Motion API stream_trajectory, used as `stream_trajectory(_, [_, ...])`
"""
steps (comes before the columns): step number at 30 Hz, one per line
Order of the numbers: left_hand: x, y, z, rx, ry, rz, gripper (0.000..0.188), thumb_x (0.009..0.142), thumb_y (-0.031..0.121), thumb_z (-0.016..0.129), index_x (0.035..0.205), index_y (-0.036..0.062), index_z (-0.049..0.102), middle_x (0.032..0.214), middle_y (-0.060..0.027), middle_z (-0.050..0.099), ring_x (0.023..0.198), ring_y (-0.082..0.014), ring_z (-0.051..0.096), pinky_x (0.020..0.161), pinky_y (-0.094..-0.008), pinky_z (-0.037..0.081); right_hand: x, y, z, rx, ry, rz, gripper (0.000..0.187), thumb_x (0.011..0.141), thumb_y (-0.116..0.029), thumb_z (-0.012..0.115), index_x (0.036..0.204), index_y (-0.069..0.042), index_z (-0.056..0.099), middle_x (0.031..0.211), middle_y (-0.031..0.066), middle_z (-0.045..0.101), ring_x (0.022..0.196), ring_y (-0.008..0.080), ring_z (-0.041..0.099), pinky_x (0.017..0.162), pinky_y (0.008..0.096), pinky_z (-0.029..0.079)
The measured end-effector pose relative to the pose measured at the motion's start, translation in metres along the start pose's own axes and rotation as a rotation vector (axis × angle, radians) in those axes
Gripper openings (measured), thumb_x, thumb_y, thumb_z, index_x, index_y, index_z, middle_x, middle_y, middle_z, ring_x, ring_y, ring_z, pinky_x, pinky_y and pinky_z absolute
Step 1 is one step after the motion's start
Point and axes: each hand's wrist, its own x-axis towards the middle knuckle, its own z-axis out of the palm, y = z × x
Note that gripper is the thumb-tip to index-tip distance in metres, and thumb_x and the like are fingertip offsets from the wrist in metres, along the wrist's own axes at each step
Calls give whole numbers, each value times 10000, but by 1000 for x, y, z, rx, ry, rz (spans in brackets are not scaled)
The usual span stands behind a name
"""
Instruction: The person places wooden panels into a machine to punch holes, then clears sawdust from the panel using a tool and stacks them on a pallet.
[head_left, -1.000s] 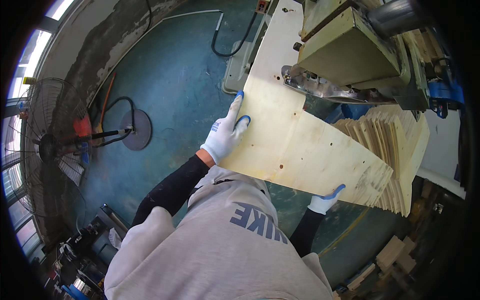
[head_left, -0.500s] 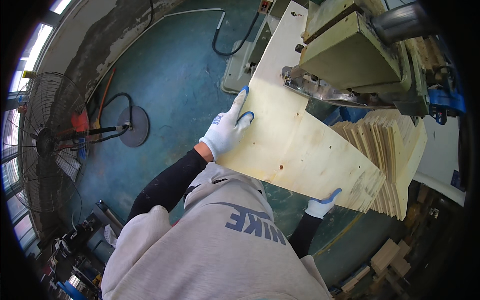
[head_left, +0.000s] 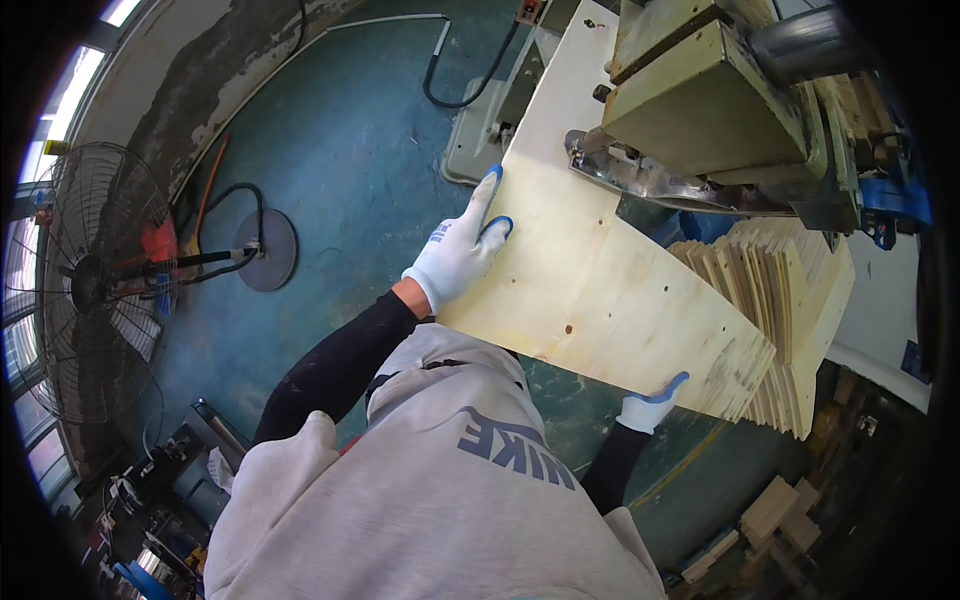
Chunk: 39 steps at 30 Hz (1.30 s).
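A large pale plywood panel (head_left: 590,280), angled in outline and dotted with small dark holes or knots, lies across the front of a green-grey machine (head_left: 715,110). The panel's far part runs under the machine's metal head (head_left: 640,180). My left hand (head_left: 458,245), in a white glove with blue fingertips, grips the panel's left edge, thumb on top and the other fingers partly hidden beneath. At the near right edge my right hand (head_left: 650,403), gloved alike, holds the panel with its thumb over the top; its other fingers are hidden below.
Right of the panel stands a stack of similar plywood pieces (head_left: 770,300). A wire-caged fan (head_left: 90,280) on a round base (head_left: 268,250) is at the left. A black hose (head_left: 465,105) lies beyond on the green floor. Wood blocks (head_left: 770,508) sit at lower right.
The panel has shifted very slightly right and toward the machine, both hands moving along with it. Their grips look the same.
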Motion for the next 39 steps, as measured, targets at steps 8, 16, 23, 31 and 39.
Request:
stream_trajectory(8, [-15, -1, 9, -96, 2, -10, 726, 1043, 234, 517, 1612, 55, 102, 855, -191, 667, 618, -209, 615, 704, -342, 520, 8, -26, 7, 142, -102, 99, 616, 1079, -479, 411, 1507, -38, 377, 1556, 121, 427, 1396, 281, 436, 1163, 442, 368])
stream_trajectory(16, [-13, -11, 2, -106, -44, -70, 714, 1043, 223, 520, 1609, 58, 116, 730, -145, 617, 573, -208, 592, 637, -340, 501, -2, -16, 7, 172, -36, 81, 607, 1076, -493, 410, 1498, -57, 412, 1556, 95, 435, 1400, 281, 432, 1165, 450, 357])
stream_trajectory(23, [-6, -12, 0, -95, -68, -60, 716, 1037, 212, 528, 1607, 60, 122, 705, -160, 614, 572, -233, 602, 641, -350, 504, -2, -14, 5, 218, -24, 110, 642, 1062, -529, 416, 1520, -79, 381, 1575, 100, 405, 1409, 286, 418, 1169, 471, 345])
stream_trajectory(31, [7, -13, 0, -114, -90, -22, 733, 1030, 211, 546, 1608, 66, 120, 723, -160, 631, 577, -234, 600, 647, -348, 507, -1, -6, -4, 171, -11, 111, 660, 1051, -540, 438, 1533, -96, 368, 1580, 94, 397, 1414, 295, 401, 1170, 483, 335])
stream_trajectory(39, [-13, -40, 3, -239, 24, -90, 611, 1022, 186, 579, 1545, 55, 291, 962, -66, 646, 787, -90, 556, 748, -282, 496, -20, 6, 6, 276, 2, 95, 673, 1039, -560, 447, 1542, -120, 362, 1595, 72, 380, 1434, 290, 370, 1194, 473, 288])
